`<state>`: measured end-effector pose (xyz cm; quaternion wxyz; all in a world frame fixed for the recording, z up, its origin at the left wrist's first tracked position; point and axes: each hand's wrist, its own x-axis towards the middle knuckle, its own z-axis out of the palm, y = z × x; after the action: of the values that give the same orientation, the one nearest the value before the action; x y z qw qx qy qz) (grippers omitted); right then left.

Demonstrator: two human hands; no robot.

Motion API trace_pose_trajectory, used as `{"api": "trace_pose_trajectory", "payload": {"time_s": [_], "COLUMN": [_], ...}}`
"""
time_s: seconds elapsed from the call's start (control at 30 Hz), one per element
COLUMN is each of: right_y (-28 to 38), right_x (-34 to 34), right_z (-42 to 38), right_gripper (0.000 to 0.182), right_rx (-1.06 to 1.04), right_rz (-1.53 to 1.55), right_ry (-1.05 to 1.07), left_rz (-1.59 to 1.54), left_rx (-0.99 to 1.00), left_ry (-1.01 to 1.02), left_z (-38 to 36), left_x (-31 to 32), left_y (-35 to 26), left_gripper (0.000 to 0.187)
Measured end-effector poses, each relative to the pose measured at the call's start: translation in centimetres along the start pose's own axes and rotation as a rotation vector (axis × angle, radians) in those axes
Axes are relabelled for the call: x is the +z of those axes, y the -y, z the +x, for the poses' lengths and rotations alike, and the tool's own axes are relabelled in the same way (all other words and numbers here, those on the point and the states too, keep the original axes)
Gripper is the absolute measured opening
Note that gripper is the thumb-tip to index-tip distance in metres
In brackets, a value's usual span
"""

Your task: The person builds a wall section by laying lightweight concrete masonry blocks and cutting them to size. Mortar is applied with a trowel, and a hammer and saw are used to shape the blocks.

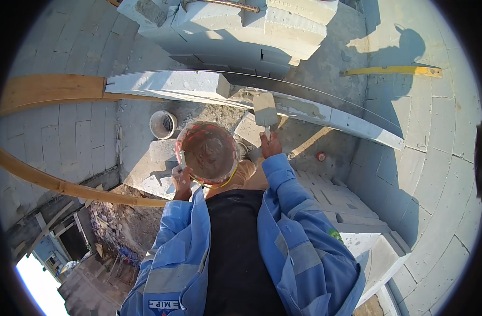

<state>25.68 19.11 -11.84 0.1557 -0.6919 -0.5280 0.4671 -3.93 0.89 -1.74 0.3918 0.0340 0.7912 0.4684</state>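
Note:
My left hand (182, 181) is closed on the near left rim of a red bucket (180, 145), which holds grey-brown mortar (209, 152). My right hand (271, 146) is wrapped round the handle of a trowel (265, 109). The trowel's flat blade points away from me and lies over the low block wall (351, 120), close to a patch of mortar on its top. A white block (172, 83) sits on the wall to the left of the blade. Whether the blade touches the wall I cannot tell.
A small pail (163, 125) stands left of the bucket. Wooden beams (56, 90) cross the left side. Stacked blocks (241, 31) are beyond the wall, with more (335, 197) at the right. A yellow level (393, 70) leans at the upper right. Lower left shows a drop with rubble.

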Motion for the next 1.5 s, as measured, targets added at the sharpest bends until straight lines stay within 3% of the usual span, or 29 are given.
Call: {"api": "trace_pose_trajectory", "payload": {"time_s": [0.07, 0.27, 0.43, 0.5, 0.63, 1.13, 1.33, 1.4, 1.43, 1.5], "right_y": [2.4, 6.4, 3.2, 1.8, -0.8, -7.6, -15.0, -10.9, -9.1, -5.7], "right_x": [1.8, 4.8, 3.2, 1.4, -1.4, -11.7, -13.5, -14.3, -13.8, -11.8], "right_z": [0.3, 0.6, 0.1, -0.3, 0.5, 0.3, 2.8, 1.9, 1.6, 1.3], "right_gripper": [0.051, 0.046, 0.043, 0.045, 0.047, 0.05, 0.047, 0.037, 0.037, 0.03], "right_rx": [-0.065, 0.0, 0.057, -0.044, 0.078, 0.197, 0.095, 0.348, 0.349, 0.478], "right_rz": [-0.091, -0.251, -0.305, -0.25, -0.311, -0.33, -0.459, 0.454, 0.457, 0.87], "right_ry": [0.041, 0.124, 0.028, -0.124, -0.075, -0.29, -0.58, -0.369, -0.366, -0.364], "left_rz": [-0.012, 0.001, 0.15, 0.147, 0.086, 0.073, 0.205, 0.211, 0.176, 0.136], "left_rx": [-0.005, -0.045, -0.043, -0.064, -0.06, -0.011, -0.024, -0.017, -0.023, -0.025], "left_ry": [-0.001, -0.02, 0.006, 0.018, 0.003, 0.105, 0.153, 0.122, 0.154, 0.176], "left_z": [-0.5, -0.9, 2.8, 2.5, 2.5, 2.5, 4.3, 4.3, 4.3, 4.1], "left_x": [-0.4, -1.8, -4.1, -3.8, -3.1, -0.6, -0.8, -0.6, -0.6, -0.6], "left_y": [-0.6, -1.6, 1.1, -0.6, -2.0, -3.6, -2.7, -2.0, -1.8, -1.4], "left_gripper": [0.031, 0.033, 0.027, 0.025, 0.026, 0.026, 0.026, 0.025, 0.025, 0.024]}}
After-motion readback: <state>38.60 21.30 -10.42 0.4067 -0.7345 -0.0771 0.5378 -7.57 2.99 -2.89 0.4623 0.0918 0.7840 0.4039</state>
